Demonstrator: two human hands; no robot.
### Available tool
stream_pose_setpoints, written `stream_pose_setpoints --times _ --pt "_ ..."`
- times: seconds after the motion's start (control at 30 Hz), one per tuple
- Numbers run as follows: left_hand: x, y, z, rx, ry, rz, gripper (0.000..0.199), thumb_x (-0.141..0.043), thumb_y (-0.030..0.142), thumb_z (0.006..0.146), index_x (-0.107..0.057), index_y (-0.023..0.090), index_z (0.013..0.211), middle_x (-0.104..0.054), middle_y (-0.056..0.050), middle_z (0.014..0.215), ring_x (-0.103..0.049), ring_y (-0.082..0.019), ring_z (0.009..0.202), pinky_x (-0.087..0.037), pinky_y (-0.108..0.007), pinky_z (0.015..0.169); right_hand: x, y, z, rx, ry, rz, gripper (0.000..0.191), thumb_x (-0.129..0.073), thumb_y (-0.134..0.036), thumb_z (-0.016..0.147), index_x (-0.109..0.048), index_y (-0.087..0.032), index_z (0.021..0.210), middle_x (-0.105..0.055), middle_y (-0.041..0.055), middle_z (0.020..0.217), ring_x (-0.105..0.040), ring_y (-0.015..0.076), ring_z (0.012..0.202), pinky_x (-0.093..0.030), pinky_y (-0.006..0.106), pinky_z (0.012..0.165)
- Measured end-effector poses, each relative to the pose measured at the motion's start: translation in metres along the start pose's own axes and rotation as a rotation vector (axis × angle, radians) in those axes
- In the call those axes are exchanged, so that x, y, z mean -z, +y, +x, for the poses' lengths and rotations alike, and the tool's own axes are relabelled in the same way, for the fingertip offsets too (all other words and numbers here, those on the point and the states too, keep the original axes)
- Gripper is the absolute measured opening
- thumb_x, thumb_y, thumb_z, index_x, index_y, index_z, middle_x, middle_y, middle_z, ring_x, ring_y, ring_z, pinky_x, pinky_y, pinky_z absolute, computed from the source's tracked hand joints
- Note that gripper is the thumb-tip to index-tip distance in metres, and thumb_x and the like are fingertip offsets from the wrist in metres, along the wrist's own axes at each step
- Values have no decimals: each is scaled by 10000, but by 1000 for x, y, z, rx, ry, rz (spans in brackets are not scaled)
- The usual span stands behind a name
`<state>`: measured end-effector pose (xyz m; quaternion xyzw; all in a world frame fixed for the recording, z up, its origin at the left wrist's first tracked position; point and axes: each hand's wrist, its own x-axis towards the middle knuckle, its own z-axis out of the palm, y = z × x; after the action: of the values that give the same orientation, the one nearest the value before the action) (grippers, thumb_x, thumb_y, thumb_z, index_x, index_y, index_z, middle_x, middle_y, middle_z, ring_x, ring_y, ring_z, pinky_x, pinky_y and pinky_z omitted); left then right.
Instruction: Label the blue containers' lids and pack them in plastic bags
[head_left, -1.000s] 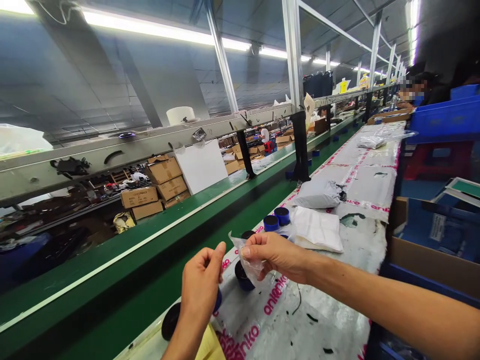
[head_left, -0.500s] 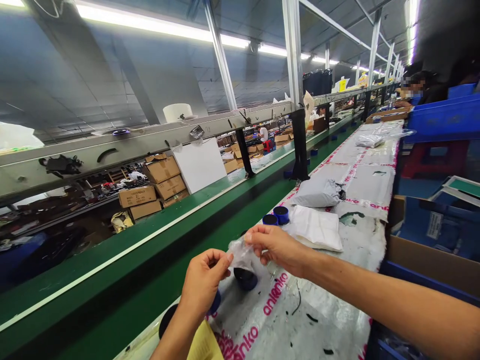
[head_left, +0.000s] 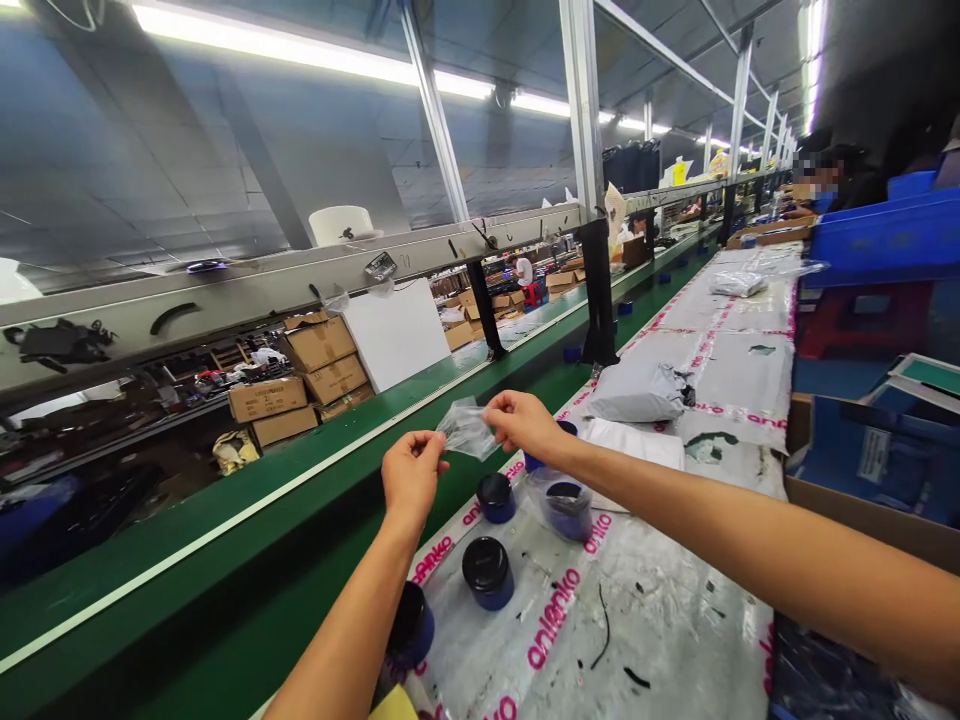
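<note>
Above the bench: a small clear bag [head_left: 466,430] is hanging between both hands.
Left hand [head_left: 411,470]: pinching the bag's left edge.
Right hand [head_left: 525,422]: gripping its right edge.
Below: blue jars [head_left: 488,572] are standing on the plastic-covered bench [head_left: 675,620].
Beside: a green conveyor [head_left: 247,540] is running alongside.

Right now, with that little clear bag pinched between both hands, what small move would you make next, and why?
Probably pull the clear bag open: left hand and right hand pinch its opposite edges, it looks flat, and blue jars stand unbagged below.
</note>
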<state>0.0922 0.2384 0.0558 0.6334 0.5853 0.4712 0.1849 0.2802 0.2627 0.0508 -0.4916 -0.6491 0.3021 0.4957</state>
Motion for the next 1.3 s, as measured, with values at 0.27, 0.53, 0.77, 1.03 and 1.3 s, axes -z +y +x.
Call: stream_pose_setpoints --times 0.27,0.53,0.77,1.03,1.3 --pt "-19 -21 -14 -78 -123 320 71 -685 248 775 -687 232 706 -690 -12 684 -609 -184 667 -357 -272 633 8 33 1 260 -233 -606 27 -680 -196 814 -699 -203 832 -734 51 910 -657 215 869 -403 273 719" --pt "-26 -34 -14 -57 -254 405 43 -655 187 763 -678 209 734 -697 -4 715 -619 -157 685 -354 -239 608 7 46 -3 355 -328 -842 96 -663 -240 851 -722 -231 926 -753 37 937 -679 213 870 -387 257 658" --pt "-19 -44 -22 -243 -373 512 123 -575 122 785 -651 217 775 -691 15 711 -612 -153 670 -350 -238 605 12 50 -9 521 -387 -912 86 -654 -208 866 -714 -220 926 -720 46 966 -646 196 902 -392 256 680" --pt "-1 -38 -23 -686 -597 796 160 -513 152 922 -653 228 903 -680 -19 932 -634 -172 801 -421 -270 690 25 50 -15 913 -508 -1053 80 -594 -191 938 -673 -191 947 -677 69 1020 -569 192 889 -364 306 740" --pt "-4 -40 -17 -970 -669 1046 178 -472 94 936 -622 189 941 -665 -74 911 -635 -204 774 -459 -321 672 29 37 -17 1165 -663 -1240 55 -630 -159 917 -654 -194 882 -666 39 850 -543 195 801 -298 342 665"
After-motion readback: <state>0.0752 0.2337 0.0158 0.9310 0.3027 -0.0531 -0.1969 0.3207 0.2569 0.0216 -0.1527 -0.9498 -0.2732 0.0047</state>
